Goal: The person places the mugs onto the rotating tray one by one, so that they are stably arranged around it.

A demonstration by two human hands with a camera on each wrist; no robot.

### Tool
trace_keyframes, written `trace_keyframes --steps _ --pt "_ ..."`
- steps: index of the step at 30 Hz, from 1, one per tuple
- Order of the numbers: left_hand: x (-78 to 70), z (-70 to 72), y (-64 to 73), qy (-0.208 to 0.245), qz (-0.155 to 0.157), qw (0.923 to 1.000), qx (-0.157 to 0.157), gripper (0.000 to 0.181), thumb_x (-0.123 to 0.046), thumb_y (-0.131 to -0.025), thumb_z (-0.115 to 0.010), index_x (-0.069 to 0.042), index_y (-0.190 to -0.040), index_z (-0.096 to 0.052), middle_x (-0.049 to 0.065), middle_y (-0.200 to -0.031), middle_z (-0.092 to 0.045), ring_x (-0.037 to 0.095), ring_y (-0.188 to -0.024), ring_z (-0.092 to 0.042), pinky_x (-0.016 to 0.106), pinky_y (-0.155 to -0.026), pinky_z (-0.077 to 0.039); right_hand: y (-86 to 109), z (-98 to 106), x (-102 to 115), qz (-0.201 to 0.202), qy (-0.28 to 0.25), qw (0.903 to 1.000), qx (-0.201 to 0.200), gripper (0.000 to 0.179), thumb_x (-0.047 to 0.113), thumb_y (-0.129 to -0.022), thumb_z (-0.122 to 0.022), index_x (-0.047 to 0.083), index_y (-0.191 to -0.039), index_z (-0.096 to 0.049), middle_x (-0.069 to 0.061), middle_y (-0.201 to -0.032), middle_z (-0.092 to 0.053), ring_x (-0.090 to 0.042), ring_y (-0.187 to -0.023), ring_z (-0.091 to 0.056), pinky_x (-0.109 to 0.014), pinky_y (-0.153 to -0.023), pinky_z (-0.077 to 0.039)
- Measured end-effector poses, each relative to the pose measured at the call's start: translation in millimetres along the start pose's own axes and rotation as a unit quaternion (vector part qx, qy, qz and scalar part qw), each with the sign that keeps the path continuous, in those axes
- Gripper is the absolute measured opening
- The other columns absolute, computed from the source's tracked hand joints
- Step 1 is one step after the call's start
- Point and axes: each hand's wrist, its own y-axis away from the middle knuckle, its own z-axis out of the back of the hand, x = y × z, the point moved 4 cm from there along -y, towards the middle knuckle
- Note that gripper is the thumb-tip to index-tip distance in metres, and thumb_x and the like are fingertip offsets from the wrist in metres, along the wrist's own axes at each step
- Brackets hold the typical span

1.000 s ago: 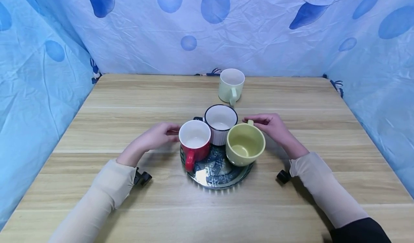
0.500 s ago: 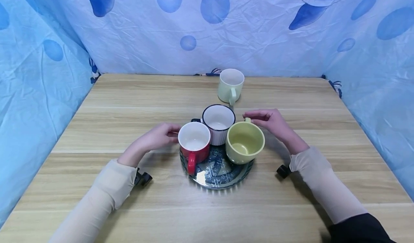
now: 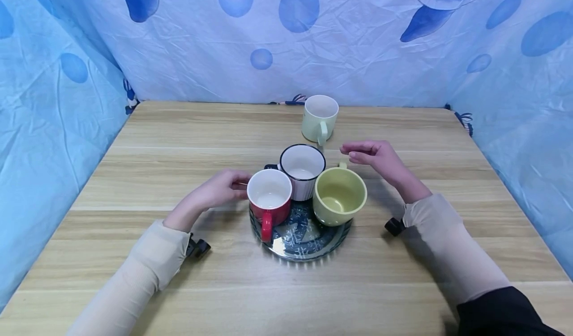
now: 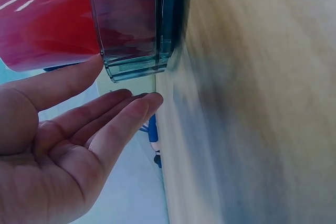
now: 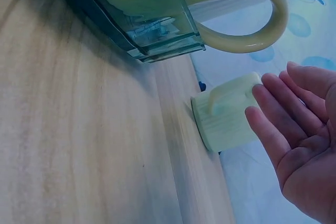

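Observation:
On a round glass tray stand three mugs: a red one, a white ribbed one with a black rim and a yellow one. My left hand is at the left side of the red mug; in the left wrist view its thumb tip meets the tray's edge beside the red mug, its other fingers extended. My right hand hovers empty behind the yellow mug's handle, fingers loosely extended and apart from it.
A pale green mug stands alone on the wooden table behind the tray, its handle facing forward. Blue patterned cloth hangs around the table's back and sides.
My right hand has left the yellow mug's handle and moved up and back. The red mug has turned slightly, its handle shifting right. The white mug has shifted slightly left. My left hand stays put.

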Motion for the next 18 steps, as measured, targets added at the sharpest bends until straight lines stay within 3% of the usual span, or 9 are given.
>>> trace_keyframes --steps 9,18 --pt "7.2 -3.7 1.3 0.099 0.000 0.9950 -0.015 0.052 0.011 -0.086 -0.060 0.016 -0.135 -0.043 0.034 -0.136 -0.050 0.044 -0.125 -0.053 0.035 -0.098 -0.053 -5.5 -2 -3 0.008 -0.004 0.9999 0.005 0.040 0.012 -0.095 -0.061 -0.006 -0.130 -0.055 -0.015 -0.129 -0.063 0.004 -0.104 -0.064 -0.020 -0.091 -0.055" --pt "15.8 1.0 3.1 0.133 -0.008 0.9910 0.014 0.054 0.009 -0.085 -0.064 0.014 -0.135 -0.046 0.032 -0.134 -0.053 0.042 -0.121 -0.058 0.029 -0.093 -0.056 -10.8 1 -7 0.004 -0.055 0.9985 -0.010 0.045 0.012 -0.094 -0.062 -0.007 -0.134 -0.051 -0.005 -0.127 -0.066 0.003 -0.105 -0.065 -0.021 -0.090 -0.055"
